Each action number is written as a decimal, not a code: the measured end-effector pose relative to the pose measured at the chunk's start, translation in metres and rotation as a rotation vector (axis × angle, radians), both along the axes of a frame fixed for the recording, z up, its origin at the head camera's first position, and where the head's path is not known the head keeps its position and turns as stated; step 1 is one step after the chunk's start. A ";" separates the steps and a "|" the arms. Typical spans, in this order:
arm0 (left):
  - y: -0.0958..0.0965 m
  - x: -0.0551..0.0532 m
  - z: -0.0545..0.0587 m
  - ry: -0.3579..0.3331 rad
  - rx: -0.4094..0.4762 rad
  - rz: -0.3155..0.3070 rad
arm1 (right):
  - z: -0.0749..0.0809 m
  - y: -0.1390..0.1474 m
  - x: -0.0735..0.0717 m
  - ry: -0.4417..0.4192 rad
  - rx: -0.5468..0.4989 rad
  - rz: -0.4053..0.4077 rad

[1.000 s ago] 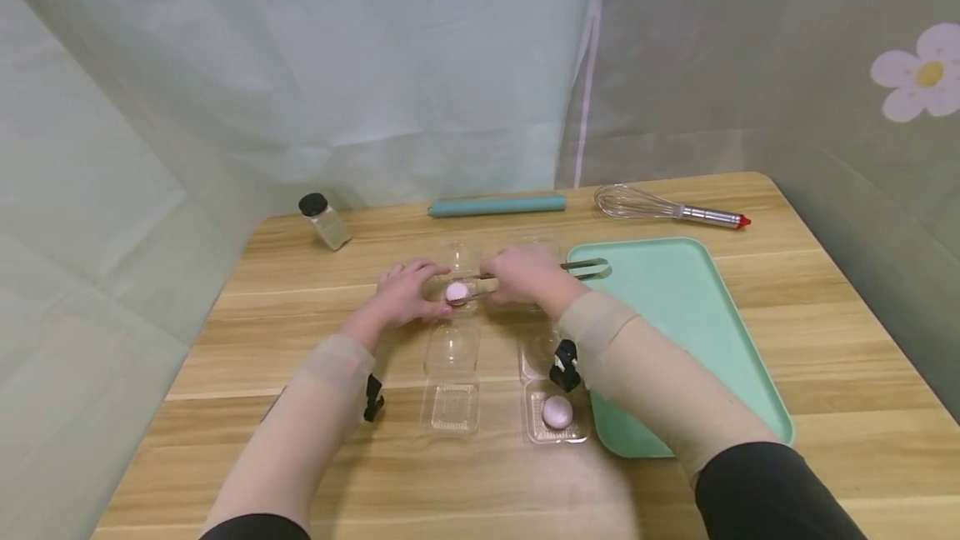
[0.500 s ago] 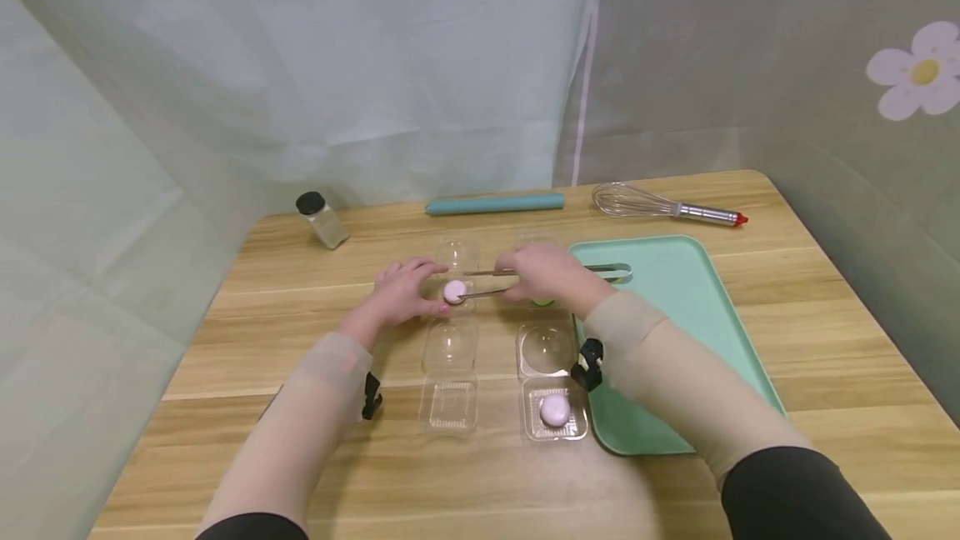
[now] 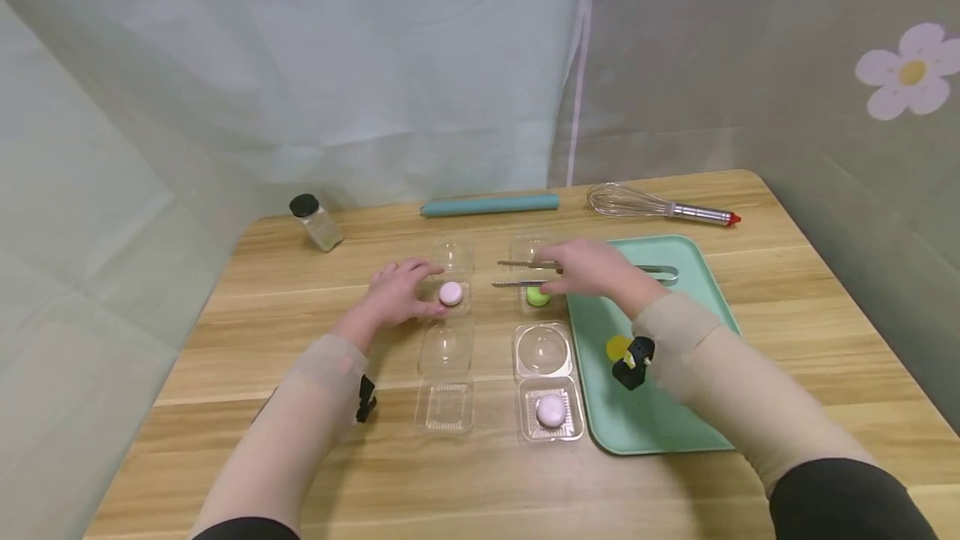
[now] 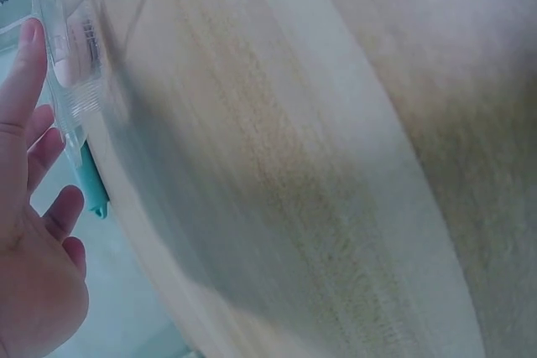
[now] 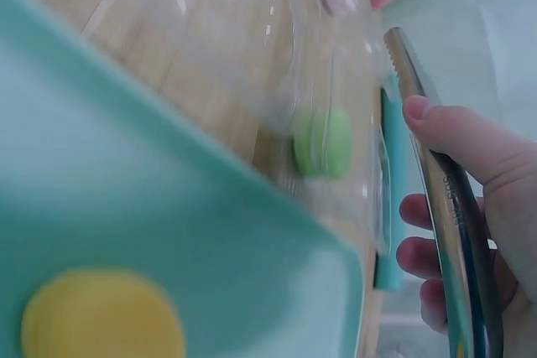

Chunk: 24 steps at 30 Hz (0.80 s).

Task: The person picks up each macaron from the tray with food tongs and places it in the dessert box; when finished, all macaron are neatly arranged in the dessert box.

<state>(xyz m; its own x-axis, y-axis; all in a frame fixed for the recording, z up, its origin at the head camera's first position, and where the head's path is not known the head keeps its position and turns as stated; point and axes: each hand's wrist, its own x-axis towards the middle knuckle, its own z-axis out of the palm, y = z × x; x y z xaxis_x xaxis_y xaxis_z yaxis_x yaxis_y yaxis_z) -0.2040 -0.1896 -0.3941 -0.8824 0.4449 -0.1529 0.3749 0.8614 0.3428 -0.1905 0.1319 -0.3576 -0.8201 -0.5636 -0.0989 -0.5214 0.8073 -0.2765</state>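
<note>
My left hand (image 3: 397, 292) lies beside a clear plastic box whose base holds a pink macaron (image 3: 451, 294). Its fingers are relaxed and spread at the box's left side; whether they touch it I cannot tell. My right hand (image 3: 588, 265) grips metal tongs (image 5: 453, 215), with their toothed tips apart and nothing between them. Below the tongs in the head view, a green macaron (image 3: 537, 297) sits in another clear box. A lilac macaron (image 3: 551, 411) sits in the near right box (image 3: 576, 432). The near left box (image 3: 447, 405) has no macaron in it.
A mint-green tray (image 3: 637, 432) on the right carries a yellow macaron (image 3: 618, 348), partly covered by the wrist mount. Along the back lie a teal rod (image 3: 490, 206), a whisk (image 3: 663, 206) and a tilted black-lidded jar (image 3: 317, 222). The open box lids stand behind their bases.
The tongs have come off the pink macaron, leaving it in its box. My right hand has moved right with them, over the green macaron's box and the tray. My left hand has barely moved.
</note>
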 end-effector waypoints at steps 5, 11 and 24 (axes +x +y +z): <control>-0.001 0.000 -0.001 0.019 -0.007 -0.005 | -0.004 0.021 0.003 0.030 -0.041 -0.018; -0.001 0.000 -0.001 0.036 -0.015 -0.014 | -0.008 0.042 0.009 0.030 -0.061 -0.018; 0.000 0.001 -0.001 0.047 -0.013 0.001 | -0.009 0.073 0.020 0.009 -0.070 -0.077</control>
